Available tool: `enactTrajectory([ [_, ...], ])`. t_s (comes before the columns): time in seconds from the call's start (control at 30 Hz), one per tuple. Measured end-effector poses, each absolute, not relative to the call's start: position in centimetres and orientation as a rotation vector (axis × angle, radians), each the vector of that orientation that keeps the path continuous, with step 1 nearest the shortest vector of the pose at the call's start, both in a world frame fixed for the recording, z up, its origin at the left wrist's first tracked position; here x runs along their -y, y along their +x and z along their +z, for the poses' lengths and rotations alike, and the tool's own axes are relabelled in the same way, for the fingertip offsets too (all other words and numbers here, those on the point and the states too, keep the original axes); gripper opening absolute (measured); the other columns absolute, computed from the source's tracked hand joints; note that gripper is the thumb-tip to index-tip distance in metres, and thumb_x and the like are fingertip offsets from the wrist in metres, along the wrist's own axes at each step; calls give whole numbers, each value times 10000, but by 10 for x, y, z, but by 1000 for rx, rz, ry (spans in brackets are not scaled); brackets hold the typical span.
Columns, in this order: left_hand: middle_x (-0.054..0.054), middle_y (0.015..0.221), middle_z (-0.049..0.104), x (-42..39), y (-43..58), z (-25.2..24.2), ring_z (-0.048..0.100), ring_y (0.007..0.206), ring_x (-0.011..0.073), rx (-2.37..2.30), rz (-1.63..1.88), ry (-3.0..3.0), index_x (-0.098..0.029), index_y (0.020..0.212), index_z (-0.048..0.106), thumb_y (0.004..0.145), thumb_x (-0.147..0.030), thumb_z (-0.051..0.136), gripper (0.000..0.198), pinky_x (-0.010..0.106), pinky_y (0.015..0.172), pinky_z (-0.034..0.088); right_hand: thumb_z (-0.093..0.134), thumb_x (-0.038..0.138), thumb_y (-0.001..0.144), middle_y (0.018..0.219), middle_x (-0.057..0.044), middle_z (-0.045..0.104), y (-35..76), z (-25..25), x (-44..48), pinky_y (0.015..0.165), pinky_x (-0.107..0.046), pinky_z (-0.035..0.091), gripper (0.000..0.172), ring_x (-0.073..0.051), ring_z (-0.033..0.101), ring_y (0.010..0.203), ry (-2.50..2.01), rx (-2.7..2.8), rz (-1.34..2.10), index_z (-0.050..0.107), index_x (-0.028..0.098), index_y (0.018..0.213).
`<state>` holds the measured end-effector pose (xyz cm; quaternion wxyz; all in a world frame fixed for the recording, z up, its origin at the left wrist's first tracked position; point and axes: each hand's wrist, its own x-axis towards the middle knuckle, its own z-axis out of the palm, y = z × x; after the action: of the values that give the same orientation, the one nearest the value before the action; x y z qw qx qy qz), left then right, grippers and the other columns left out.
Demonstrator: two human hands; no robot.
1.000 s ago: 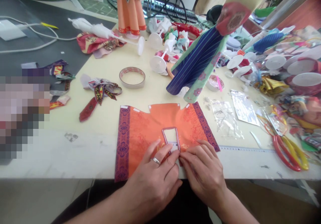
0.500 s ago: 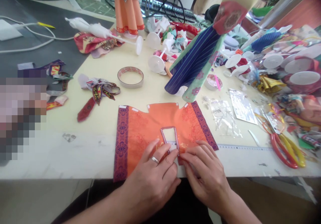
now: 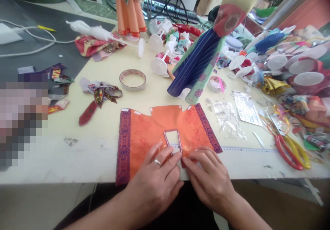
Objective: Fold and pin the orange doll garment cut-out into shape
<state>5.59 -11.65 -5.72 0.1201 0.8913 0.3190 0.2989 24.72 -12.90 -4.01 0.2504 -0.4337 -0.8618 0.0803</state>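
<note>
The pale table (image 3: 87,157) has an orange cloth (image 3: 146,130), a roll of tape (image 3: 132,87), and red and yellow scissors (image 3: 286,154) on it.

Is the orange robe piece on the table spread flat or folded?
Spread flat: the orange robe piece lies open with both purple borders showing, though the left hand and right hand cover its lower middle.

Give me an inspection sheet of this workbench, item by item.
Surface: cream work table, scuffed near the front edge.
Job's things: orange brocade garment piece, purple borders, beaded neck opening.
Grippers: left hand and right hand both on the cloth at the neck opening.
Clutter: tape roll, red-and-yellow scissors, blue-robed doll, ribbons.
Cables: white cable; black cables.
Surroundings: keyboard beyond the table.
</note>
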Motion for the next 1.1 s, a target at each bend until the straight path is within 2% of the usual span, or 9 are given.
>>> enactTrajectory([
  [0.13, 99, 1124, 647, 114, 54, -52, 529, 1101, 278, -913, 861, 2564, -101, 979, 616, 846, -203, 534, 186, 502, 1006, 361, 519, 10, 785, 923, -94, 582, 249, -40, 133, 835, -433, 443, 256, -205, 498, 859, -1199, 2267, 303, 584, 115, 1010],
  [0.33, 123, 1119, 644, 114, 50, -44, 522, 1116, 267, -920, 995, 2557, -85, 1047, 605, 824, -175, 559, 245, 488, 1025, 342, 523, 27, 790, 919, -90, 595, 252, -41, 137, 871, -461, 420, 268, -203, 507, 852, -1197, 2263, 241, 577, 111, 1038],
  [0.53, 107, 1265, 563, 113, 57, -49, 418, 1237, 305, -1015, 814, 2687, -95, 1208, 533, 862, -280, 517, 393, 512, 1077, 228, 508, 22, 791, 859, -72, 594, 258, -41, 141, 864, -438, 428, 215, -187, 521, 810, -1229, 2210, 221, 594, 131, 954],
  [0.7, 74, 1267, 568, 112, 61, -56, 397, 1252, 304, -993, 733, 2751, -121, 1175, 565, 868, -335, 512, 378, 521, 1098, 145, 493, 43, 807, 840, -67, 584, 261, -43, 143, 854, -428, 433, 202, -187, 522, 808, -1234, 2189, 194, 598, 139, 950],
  [1.1, 82, 1242, 584, 113, 61, -50, 445, 1207, 301, -996, 703, 2751, -136, 1234, 519, 865, -359, 516, 431, 515, 1061, 232, 474, 48, 825, 816, -58, 570, 265, -44, 143, 839, -420, 433, 186, -180, 506, 792, -1224, 2181, 198, 592, 143, 932],
])
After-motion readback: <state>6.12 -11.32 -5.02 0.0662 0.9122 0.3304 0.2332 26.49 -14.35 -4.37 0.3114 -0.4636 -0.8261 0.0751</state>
